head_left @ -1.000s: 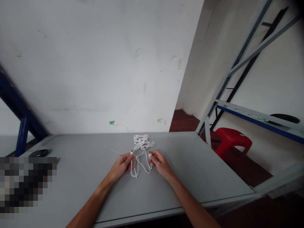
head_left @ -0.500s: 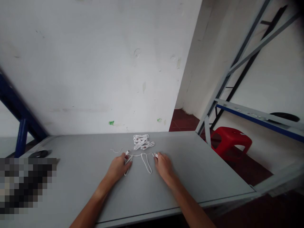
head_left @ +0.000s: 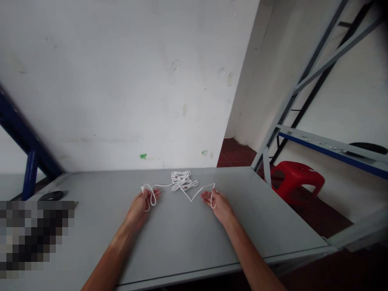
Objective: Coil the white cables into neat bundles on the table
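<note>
A white USB cable [head_left: 191,200] stretches in a crooked line between my two hands, passing in front of the cable pile. My left hand [head_left: 139,207] pinches one end part of it, and loose loops hang over the fingers. In my right hand [head_left: 220,205] the other end part is gripped between thumb and fingers, with a short loop drooping below; the remaining fingers extend inward. Both hands are just above the grey table [head_left: 176,246]. Behind the stretched cable lies a pile of coiled white cables [head_left: 182,180]. The plugs in my hands are mostly hidden.
At the left of the table sit a dark rounded object [head_left: 51,196] and a pixelated area. A white wall [head_left: 136,81] rises behind. Blue posts [head_left: 30,173] stand at the left, a metal frame [head_left: 274,133] and red stool [head_left: 298,178] at the right.
My hands have moved apart, left hand leftward and right hand rightward. The cable between them has opened from folded loops into a longer span.
</note>
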Demonstrator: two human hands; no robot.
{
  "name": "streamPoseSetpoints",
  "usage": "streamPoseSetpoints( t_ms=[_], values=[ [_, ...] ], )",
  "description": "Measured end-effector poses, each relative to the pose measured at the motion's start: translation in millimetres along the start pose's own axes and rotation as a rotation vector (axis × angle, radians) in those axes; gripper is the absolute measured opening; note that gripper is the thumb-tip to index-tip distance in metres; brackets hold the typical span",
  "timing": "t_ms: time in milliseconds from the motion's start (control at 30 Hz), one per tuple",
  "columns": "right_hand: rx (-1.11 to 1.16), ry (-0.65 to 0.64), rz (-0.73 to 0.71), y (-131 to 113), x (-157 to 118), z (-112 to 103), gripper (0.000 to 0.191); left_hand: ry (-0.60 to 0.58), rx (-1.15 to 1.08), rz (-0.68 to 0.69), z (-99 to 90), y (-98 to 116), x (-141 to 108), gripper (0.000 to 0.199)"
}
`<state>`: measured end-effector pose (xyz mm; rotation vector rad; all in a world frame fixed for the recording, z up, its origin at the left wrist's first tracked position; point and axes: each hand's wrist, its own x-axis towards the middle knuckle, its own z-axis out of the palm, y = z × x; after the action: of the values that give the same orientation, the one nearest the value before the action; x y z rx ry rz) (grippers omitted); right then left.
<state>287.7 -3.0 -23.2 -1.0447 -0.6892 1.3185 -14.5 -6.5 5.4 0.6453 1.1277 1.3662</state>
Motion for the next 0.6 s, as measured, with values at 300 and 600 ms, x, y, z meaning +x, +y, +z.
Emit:
streamPoseSetpoints(
  t_ms=[300,600],
  values=[
    [0.555,0.049,0.107,-23.0,-5.2,-4.8,0.027,0.084,-0.145,-0.045,3.3,6.2,-3.5,0.023],
    [0.607,0.026,0.105,-21.2,-2.9,-1.9,0.020,0.030,0.063,-0.030,-1.5,-1.8,-2.4,0.019]
  ],
)
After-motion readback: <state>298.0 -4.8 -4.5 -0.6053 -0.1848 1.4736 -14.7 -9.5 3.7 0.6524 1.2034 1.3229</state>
